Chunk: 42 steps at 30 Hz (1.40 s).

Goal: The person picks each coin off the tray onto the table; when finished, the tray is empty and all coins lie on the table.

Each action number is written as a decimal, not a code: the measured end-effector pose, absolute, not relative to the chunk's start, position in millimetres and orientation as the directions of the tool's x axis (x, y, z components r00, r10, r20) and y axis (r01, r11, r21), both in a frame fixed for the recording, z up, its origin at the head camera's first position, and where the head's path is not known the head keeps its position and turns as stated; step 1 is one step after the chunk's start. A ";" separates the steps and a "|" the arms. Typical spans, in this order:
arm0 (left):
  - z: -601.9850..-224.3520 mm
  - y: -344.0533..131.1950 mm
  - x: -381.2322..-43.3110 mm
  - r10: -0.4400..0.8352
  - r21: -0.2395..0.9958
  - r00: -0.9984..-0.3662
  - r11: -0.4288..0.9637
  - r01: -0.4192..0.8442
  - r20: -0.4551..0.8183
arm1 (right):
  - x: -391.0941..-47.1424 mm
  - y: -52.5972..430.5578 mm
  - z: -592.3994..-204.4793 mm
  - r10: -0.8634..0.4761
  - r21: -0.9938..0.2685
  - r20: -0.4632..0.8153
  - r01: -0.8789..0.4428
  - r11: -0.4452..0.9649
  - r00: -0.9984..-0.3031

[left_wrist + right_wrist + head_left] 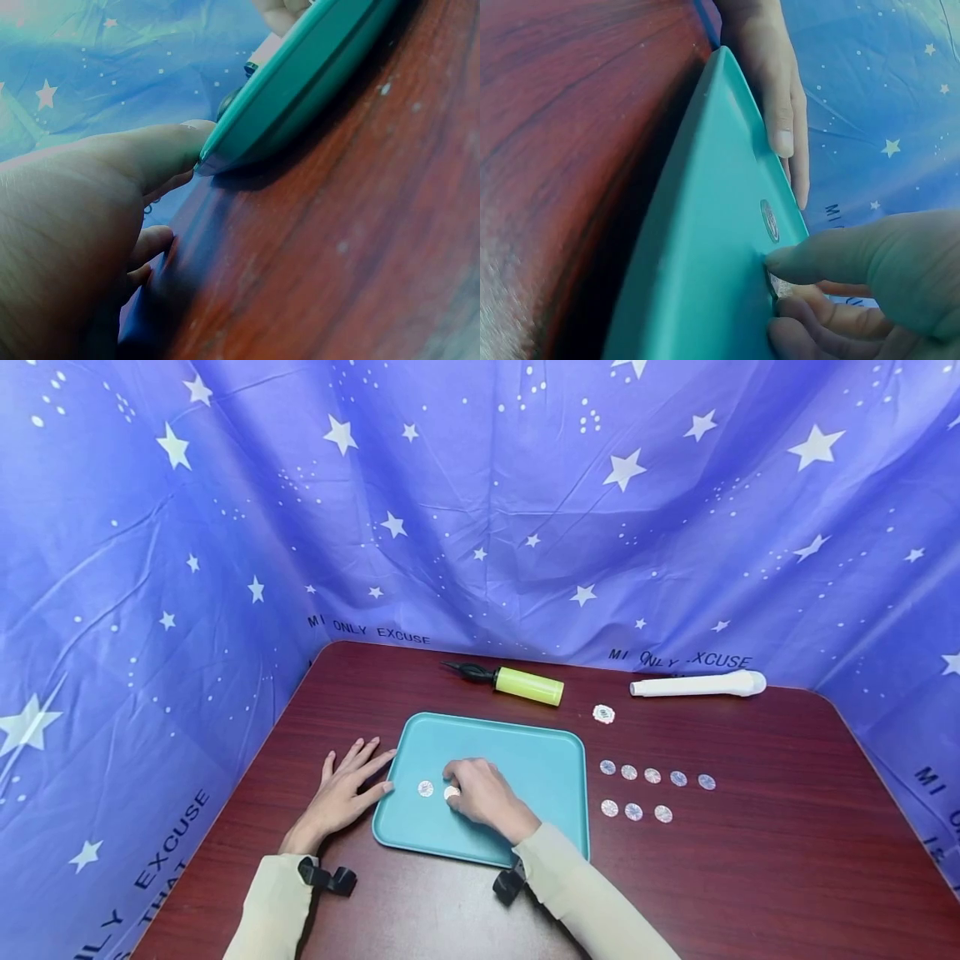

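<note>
A teal tray point(517, 752) lies on the dark red table. My left hand point(341, 789) rests at its left edge with fingers spread; in the left wrist view the thumb point(169, 146) touches the rim. Over the tray, my right hand point(483, 793) pinches a small round patterned disc point(451, 792) between thumb and fingers. The right wrist view has this disc point(781, 286) close over the tray floor, partly hidden by the fingertips. Just left of it, a second round disc point(425, 788) lies flat on the tray.
Right of the tray, several round discs point(652, 776) lie in two rows on the table. A scalloped white disc point(603, 714) lies farther back. Behind the tray are a yellow-and-black hand pump point(528, 686) and a white wand-like object point(697, 684). A starry blue curtain point(480, 510) hangs behind.
</note>
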<state>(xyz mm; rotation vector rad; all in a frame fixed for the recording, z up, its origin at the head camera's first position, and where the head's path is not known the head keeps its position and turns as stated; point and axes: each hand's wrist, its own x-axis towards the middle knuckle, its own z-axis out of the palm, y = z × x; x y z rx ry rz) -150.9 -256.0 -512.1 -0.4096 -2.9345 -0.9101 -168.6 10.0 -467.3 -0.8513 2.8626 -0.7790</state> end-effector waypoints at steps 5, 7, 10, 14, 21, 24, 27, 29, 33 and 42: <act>-512.5 -256.4 -150.8 0.242 0.556 -0.964 0.788 0.263 0.114 | -168.5 13.1 -470.0 -0.517 -0.521 0.110 -0.492 0.698 -0.849; -512.3 -256.5 -150.8 0.240 0.556 -0.964 0.788 0.264 0.116 | -168.3 14.3 -471.5 -0.514 -0.527 0.128 -0.498 0.689 -0.848; -512.2 -256.5 -151.0 0.240 0.551 -0.964 0.792 0.264 0.118 | -167.8 16.2 -473.1 -0.511 -0.542 0.144 -0.499 0.676 -0.848; -512.2 -256.2 -151.3 0.242 0.548 -0.963 0.793 0.266 0.117 | -167.6 19.3 -473.7 -0.514 -0.595 0.135 -0.484 0.641 -0.847; -511.7 -256.2 -152.0 0.241 0.548 -0.964 0.794 0.263 0.113 | -169.2 30.7 -471.7 -0.516 -0.689 0.100 -0.433 0.581 -0.851; -511.4 -256.2 -152.4 0.241 0.547 -0.964 0.794 0.264 0.115 | -170.1 37.0 -470.8 -0.507 -0.737 0.070 -0.387 0.554 -0.859; -511.3 -256.2 -152.4 0.240 0.547 -0.964 0.794 0.264 0.116 | -170.3 43.9 -469.5 -0.497 -0.776 0.040 -0.340 0.531 -0.867; -511.4 -256.2 -152.1 0.239 0.549 -0.964 0.794 0.262 0.114 | -170.2 48.9 -468.9 -0.494 -0.793 0.029 -0.320 0.518 -0.869; -512.0 -256.1 -151.6 0.239 0.551 -0.965 0.793 0.260 0.110 | -168.8 59.9 -467.0 -0.481 -0.830 -0.003 -0.266 0.490 -0.877; -512.7 -256.3 -151.9 0.239 0.550 -0.965 0.795 0.258 0.109 | -167.3 87.3 -460.7 -0.443 -0.907 -0.058 -0.138 0.398 -0.895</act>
